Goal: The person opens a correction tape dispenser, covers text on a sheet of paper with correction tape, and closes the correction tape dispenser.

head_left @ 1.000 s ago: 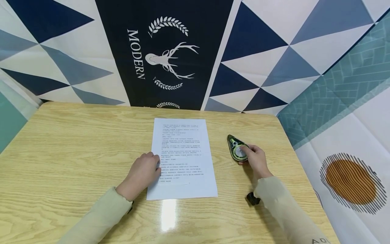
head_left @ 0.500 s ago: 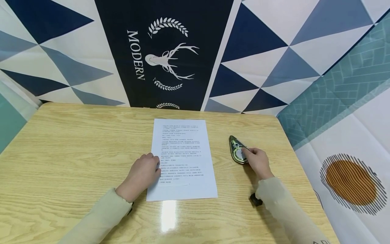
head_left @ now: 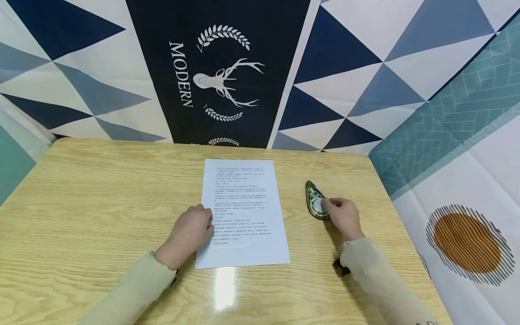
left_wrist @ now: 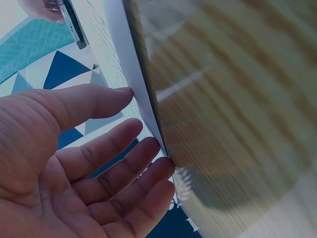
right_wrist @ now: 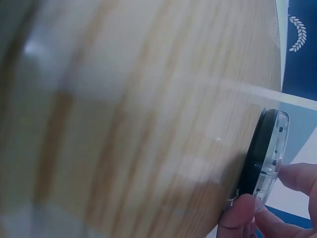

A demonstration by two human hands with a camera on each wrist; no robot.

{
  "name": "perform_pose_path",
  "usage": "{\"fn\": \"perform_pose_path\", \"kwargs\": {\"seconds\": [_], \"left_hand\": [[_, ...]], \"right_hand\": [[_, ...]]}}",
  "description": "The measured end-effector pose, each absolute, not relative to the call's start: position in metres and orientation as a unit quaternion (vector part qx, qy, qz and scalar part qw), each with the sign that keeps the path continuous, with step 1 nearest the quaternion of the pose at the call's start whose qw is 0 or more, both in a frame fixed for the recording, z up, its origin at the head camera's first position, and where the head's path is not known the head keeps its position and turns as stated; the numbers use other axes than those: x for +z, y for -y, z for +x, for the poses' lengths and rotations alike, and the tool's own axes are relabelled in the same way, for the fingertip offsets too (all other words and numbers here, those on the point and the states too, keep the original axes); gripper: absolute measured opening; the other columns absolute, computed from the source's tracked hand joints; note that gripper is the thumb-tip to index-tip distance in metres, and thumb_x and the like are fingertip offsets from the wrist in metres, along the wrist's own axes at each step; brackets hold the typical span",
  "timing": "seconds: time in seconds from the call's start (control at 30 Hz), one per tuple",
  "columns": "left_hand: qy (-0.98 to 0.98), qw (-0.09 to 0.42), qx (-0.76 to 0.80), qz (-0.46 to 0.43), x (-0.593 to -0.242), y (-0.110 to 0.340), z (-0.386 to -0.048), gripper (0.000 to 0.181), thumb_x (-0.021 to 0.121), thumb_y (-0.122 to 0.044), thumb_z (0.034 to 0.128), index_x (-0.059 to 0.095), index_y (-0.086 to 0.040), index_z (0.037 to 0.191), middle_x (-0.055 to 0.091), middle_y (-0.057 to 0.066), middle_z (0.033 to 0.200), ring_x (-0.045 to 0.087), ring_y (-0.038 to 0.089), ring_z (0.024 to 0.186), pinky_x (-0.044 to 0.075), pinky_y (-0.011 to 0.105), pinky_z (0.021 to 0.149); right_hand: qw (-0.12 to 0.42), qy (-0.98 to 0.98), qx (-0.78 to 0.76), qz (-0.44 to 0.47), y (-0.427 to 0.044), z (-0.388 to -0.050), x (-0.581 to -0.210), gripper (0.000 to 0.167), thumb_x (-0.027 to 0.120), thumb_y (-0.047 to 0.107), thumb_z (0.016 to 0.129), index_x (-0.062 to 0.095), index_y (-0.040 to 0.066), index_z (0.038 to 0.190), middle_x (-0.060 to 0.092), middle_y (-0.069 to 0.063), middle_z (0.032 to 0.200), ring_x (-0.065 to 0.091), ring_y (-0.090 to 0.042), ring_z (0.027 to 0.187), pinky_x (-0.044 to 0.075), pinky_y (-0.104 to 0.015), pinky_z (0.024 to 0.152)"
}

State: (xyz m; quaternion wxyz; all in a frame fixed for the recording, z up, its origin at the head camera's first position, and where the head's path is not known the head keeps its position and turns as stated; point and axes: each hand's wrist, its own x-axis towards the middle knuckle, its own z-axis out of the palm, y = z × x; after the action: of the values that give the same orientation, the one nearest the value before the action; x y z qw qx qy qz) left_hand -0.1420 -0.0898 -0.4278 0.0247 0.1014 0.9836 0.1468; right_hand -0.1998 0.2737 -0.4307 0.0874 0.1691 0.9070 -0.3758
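A printed sheet of paper (head_left: 243, 203) lies on the wooden table, with a white strip near its bottom lines. On its left edge rests my left hand (head_left: 191, 232); the left wrist view shows that hand's fingers (left_wrist: 124, 144) loosely bent, thumb and fingertips touching the paper. To the right of the sheet, my right hand (head_left: 344, 216) pinches a correction tape (head_left: 314, 198) by its rounded end. The correction tape has a clear cover, a dark base and green inner parts, and its narrow tip points away from me. In the right wrist view the correction tape (right_wrist: 265, 153) is at the tabletop, thumb and fingers on its end.
The wooden table (head_left: 101, 189) ends at the back against a patterned cloth (head_left: 223, 85) with a deer head. A light cloth (head_left: 467, 239) with an orange oval hangs at the right. Black wrist straps show under both sleeves.
My right hand has moved slightly right and toward me with the correction tape, which has turned a little and sits lower. The left hand and paper have stayed in place.
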Motion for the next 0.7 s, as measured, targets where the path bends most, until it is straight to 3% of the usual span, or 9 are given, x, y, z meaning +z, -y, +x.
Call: {"fn": "perform_pose_path", "kwargs": {"seconds": [0.2, 0.43, 0.6, 0.7], "left_hand": [[-0.984, 0.027, 0.147, 0.1, -0.428, 0.089, -0.143, 0.009, 0.066, -0.01, 0.0812, 0.064, -0.002, 0.081, 0.052, 0.006, 0.069, 0.043, 0.019, 0.062, 0.038, 0.029, 0.054], [-0.983, 0.027, 0.154, 0.101, -0.428, 0.089, -0.145, 0.008, 0.066, -0.01, 0.0808, 0.063, -0.002, 0.079, 0.049, 0.004, 0.067, 0.042, 0.018, 0.061, 0.035, 0.027, 0.052], [-0.981, 0.043, 0.163, 0.099, -0.425, 0.091, -0.147, 0.01, 0.066, -0.012, 0.0806, 0.063, -0.003, 0.08, 0.047, 0.004, 0.067, 0.041, 0.019, 0.062, 0.034, 0.027, 0.052], [-0.981, 0.046, 0.162, 0.095, -0.42, 0.092, -0.153, 0.017, 0.066, -0.015, 0.0817, 0.066, -0.001, 0.091, 0.054, 0.006, 0.074, 0.047, 0.019, 0.066, 0.039, 0.028, 0.055]], "right_hand": [[0.088, -0.908, -0.373, 0.17, -0.274, -0.201, -0.431, 0.06, 0.047, 0.047, 0.093, 0.051, 0.001, 0.131, 0.051, -0.02, 0.127, 0.05, -0.029, 0.108, 0.045, -0.034, 0.079], [0.048, -0.907, -0.384, 0.167, -0.274, -0.202, -0.427, 0.057, 0.044, 0.041, 0.095, 0.047, -0.001, 0.133, 0.046, -0.021, 0.118, 0.052, -0.026, 0.089, 0.044, -0.027, 0.066], [0.017, -0.91, -0.383, 0.159, -0.263, -0.202, -0.418, 0.053, 0.044, 0.036, 0.096, 0.046, 0.001, 0.135, 0.035, -0.023, 0.129, 0.04, -0.031, 0.106, 0.04, -0.036, 0.078], [-0.003, -0.916, -0.38, 0.13, -0.251, -0.204, -0.413, 0.049, 0.046, 0.031, 0.096, 0.047, 0.001, 0.133, 0.036, -0.023, 0.13, 0.039, -0.034, 0.113, 0.04, -0.042, 0.086]]}}
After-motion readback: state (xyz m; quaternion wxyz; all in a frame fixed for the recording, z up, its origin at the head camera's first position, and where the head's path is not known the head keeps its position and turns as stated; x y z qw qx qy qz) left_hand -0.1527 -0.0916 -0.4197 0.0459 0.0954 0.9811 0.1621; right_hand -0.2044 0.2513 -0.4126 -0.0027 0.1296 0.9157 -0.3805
